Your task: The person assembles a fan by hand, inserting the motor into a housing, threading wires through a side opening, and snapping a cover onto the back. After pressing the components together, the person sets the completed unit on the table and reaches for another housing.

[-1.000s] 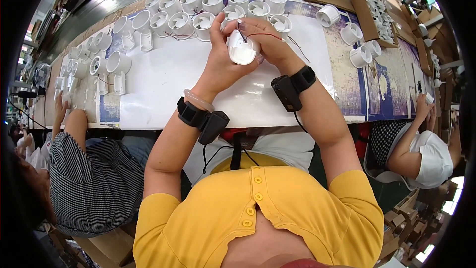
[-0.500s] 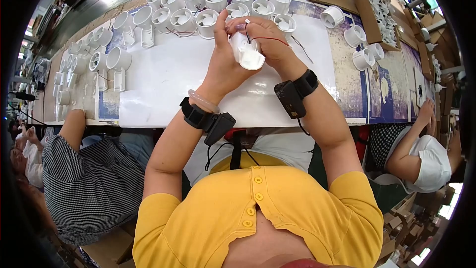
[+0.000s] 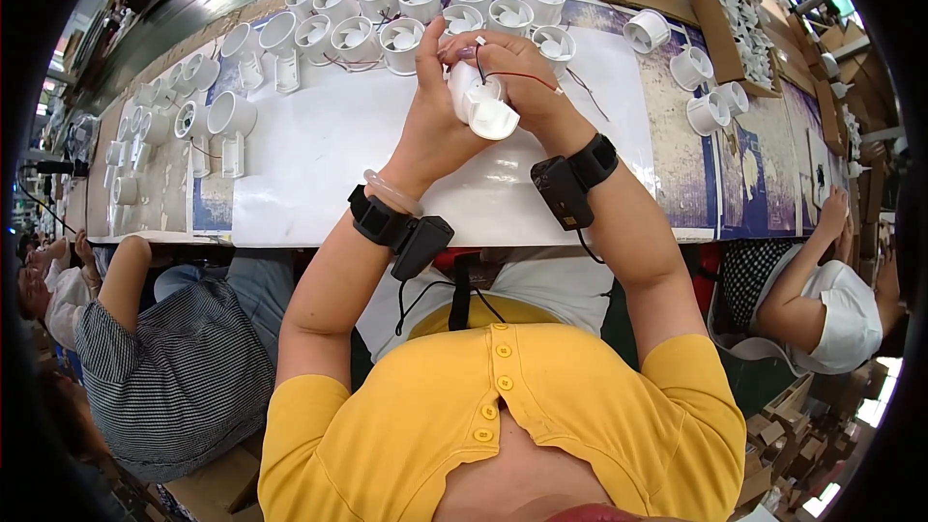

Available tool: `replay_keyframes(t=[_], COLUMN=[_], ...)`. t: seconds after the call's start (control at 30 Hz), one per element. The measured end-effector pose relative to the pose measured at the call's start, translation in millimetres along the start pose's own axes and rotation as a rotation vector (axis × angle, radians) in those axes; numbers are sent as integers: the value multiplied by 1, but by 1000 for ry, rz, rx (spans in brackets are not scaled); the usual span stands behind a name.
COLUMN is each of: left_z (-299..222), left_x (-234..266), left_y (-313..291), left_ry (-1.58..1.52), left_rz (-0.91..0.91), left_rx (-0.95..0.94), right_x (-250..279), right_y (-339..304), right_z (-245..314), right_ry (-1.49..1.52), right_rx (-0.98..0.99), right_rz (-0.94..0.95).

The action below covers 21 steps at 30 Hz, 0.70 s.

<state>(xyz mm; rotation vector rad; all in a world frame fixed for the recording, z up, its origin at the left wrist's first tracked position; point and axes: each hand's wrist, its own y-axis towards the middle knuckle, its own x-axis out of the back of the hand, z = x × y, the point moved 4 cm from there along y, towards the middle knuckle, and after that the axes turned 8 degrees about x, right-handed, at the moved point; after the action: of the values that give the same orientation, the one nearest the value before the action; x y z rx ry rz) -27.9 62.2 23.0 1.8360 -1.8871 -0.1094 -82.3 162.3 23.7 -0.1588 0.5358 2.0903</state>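
Observation:
Above the white sheet, both my hands are closed round a white plastic fan housing (image 3: 492, 116), its rounded open end tilted toward me. My left hand (image 3: 440, 111) wraps its left side, with the thumb up. Curled over its far end and right side are the fingers of my right hand (image 3: 527, 82). A thin red wire (image 3: 522, 75) and a dark one with a small white connector come out beside the right fingers. My palms and fingers hide much of the housing. Just beyond stand several white round fan housings (image 3: 401, 39) with blades inside.
White housings with handle-like stems (image 3: 232, 121) stand at the left. More white fan housings (image 3: 709, 113) lie at the right, near a cardboard box (image 3: 725, 34) of small white parts. A white sheet (image 3: 329, 174) covers the table's middle. Co-workers sit on both sides.
The housing in my hands has tipped slightly, its open end shifting a little right. My hands keep their grip. The co-worker at the left has moved an arm.

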Motion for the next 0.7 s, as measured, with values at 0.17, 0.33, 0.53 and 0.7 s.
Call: replay_keyframes(t=[0.17, 0.33, 0.53, 0.7], left_z=[5, 10, 11, 12], left_x=[-1, -2, 0, 0], left_y=[2, 4, 5, 5], left_ry=[-35, -142, -116, -104], left_rz=[44, 117, 131, 127], left_rx=[10, 68, 40, 47], right_x=[6, 8, 8, 6], right_y=[1, 0, 1, 1], right_z=[0, -1, -1, -1], right_ry=[-7, 12, -35, -32], right_rx=[-20, 12, 6, 1], right_rz=[53, 78, 112, 113])
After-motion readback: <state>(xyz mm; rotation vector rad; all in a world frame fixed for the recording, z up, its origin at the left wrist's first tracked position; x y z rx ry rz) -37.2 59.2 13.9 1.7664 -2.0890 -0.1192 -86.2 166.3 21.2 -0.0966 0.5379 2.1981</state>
